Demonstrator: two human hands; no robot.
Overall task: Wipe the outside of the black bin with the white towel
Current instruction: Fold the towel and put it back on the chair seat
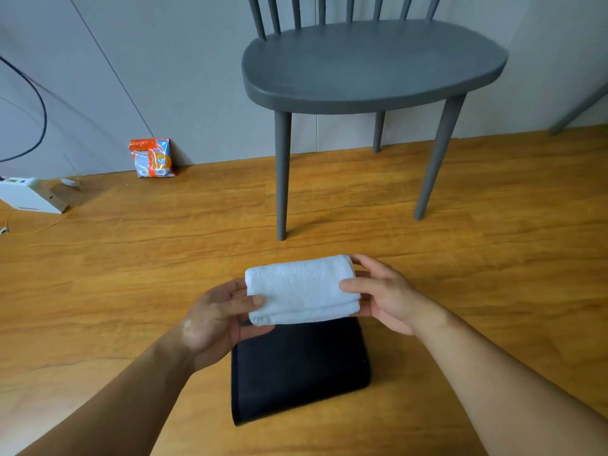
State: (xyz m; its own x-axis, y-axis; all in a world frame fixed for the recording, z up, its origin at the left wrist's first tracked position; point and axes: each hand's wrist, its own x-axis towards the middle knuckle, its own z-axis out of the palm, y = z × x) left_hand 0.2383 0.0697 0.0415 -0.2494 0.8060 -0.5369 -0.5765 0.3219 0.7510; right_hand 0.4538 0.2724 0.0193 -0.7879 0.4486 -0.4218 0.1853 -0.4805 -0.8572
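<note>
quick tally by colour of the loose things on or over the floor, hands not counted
white: 2, folded white terry towel, white plastic box
black: 1, black rectangular bin
grey: 1, grey wooden chair
orange: 1, orange printed packet
total: 5

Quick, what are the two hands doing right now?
Left hand: closed on the left end of the folded white towel.
Right hand: closed on the towel's right end, above the black bin.
</note>
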